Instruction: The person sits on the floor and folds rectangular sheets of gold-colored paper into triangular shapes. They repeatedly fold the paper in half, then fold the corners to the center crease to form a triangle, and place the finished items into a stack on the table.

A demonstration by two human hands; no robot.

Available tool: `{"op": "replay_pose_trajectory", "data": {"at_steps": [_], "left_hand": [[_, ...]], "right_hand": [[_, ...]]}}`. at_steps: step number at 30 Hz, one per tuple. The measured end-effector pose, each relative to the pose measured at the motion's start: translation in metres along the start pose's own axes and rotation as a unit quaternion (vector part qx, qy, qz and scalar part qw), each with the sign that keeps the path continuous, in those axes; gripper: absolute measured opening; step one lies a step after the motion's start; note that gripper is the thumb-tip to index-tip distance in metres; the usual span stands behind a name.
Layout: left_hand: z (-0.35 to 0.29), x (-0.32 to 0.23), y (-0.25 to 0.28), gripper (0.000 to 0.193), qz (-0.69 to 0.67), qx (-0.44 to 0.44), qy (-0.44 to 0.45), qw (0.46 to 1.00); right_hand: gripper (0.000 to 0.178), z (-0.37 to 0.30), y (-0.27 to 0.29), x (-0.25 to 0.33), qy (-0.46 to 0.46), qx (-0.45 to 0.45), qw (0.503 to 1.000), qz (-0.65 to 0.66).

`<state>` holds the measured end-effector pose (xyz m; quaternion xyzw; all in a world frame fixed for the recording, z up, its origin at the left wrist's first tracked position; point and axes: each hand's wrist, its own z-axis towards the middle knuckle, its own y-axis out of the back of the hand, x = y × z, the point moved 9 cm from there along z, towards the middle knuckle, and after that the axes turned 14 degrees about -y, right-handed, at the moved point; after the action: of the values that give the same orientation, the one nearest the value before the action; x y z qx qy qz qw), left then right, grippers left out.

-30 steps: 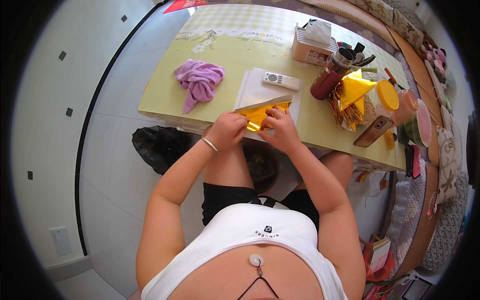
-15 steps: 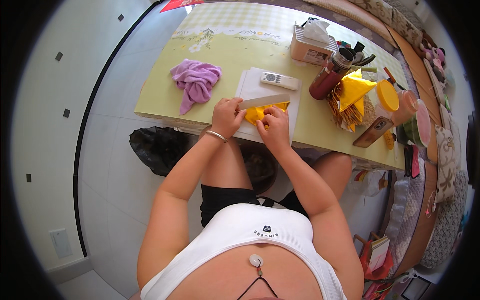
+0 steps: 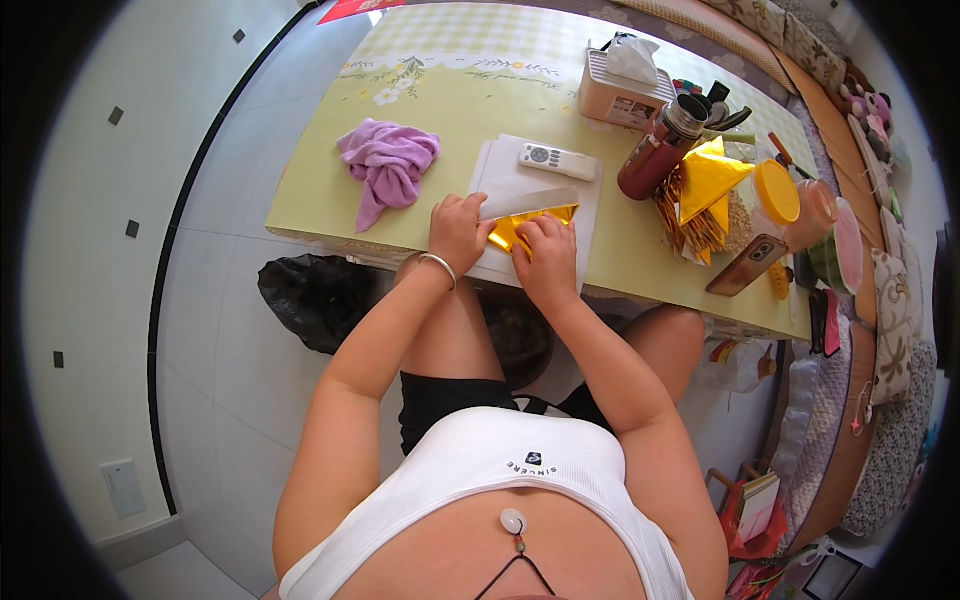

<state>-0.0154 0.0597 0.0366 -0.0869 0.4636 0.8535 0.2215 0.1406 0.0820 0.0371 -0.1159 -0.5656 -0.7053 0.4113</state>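
Observation:
A sheet of gold foil paper [image 3: 507,235] with a pale grey-white back lies partly folded on a stack of white sheets [image 3: 590,220]. At its left end, my left hand [image 3: 460,235] pinches it with bent fingers, a silver bangle on the wrist. My right hand [image 3: 548,252] is closed over the near right part of the foil, its curled fingers pressed down along the gold face. The tips of both thumbs are partly hidden. Just beyond the foil, a white remote control [image 3: 560,160] rests on the white sheets.
A purple cloth [image 3: 388,165] lies at the left of the table. To the right stand a tissue box [image 3: 622,95], a maroon flask [image 3: 655,160], folded gold foil pieces [image 3: 715,185], a yellow-lidded jar [image 3: 775,192] and an upright phone [image 3: 748,265]. A black bag [image 3: 315,300] hangs below the table edge.
The foil's raised pale strip has come down lower and flatter. My right fingers have gone from a pinch to pressing on the foil, and my left hand has shifted slightly.

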Motion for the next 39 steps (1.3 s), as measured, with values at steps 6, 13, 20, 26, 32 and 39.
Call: {"op": "replay_pose_trajectory", "data": {"at_steps": [6,13,20,26,32,39], "left_hand": [[0.002,-0.001,-0.002,0.038,0.02,0.011,0.004,1.0],[-0.003,-0.05,0.011,0.024,0.124,0.01,-0.182,0.975],[-0.025,-0.059,0.016,0.013,0.136,-0.011,-0.129,0.982],[0.008,-0.038,-0.004,0.02,0.134,0.141,0.001,0.981],[0.025,-0.04,0.001,0.043,0.179,0.026,-0.045,0.982],[0.035,-0.048,-0.025,0.032,0.114,0.245,-0.017,0.963]], "right_hand": [[0.036,-0.003,-0.006,0.003,0.035,-0.012,0.998,-0.049],[0.033,-0.004,-0.008,0.006,0.037,-0.006,0.996,-0.075],[0.031,-0.004,-0.008,0.005,0.033,-0.002,0.997,-0.073],[0.045,0.007,-0.003,0.0,0.036,-0.005,0.995,-0.095],[0.066,0.045,0.02,-0.023,-0.033,0.035,0.995,-0.09],[0.065,0.058,0.022,-0.004,0.192,-0.038,0.945,-0.262]]}}
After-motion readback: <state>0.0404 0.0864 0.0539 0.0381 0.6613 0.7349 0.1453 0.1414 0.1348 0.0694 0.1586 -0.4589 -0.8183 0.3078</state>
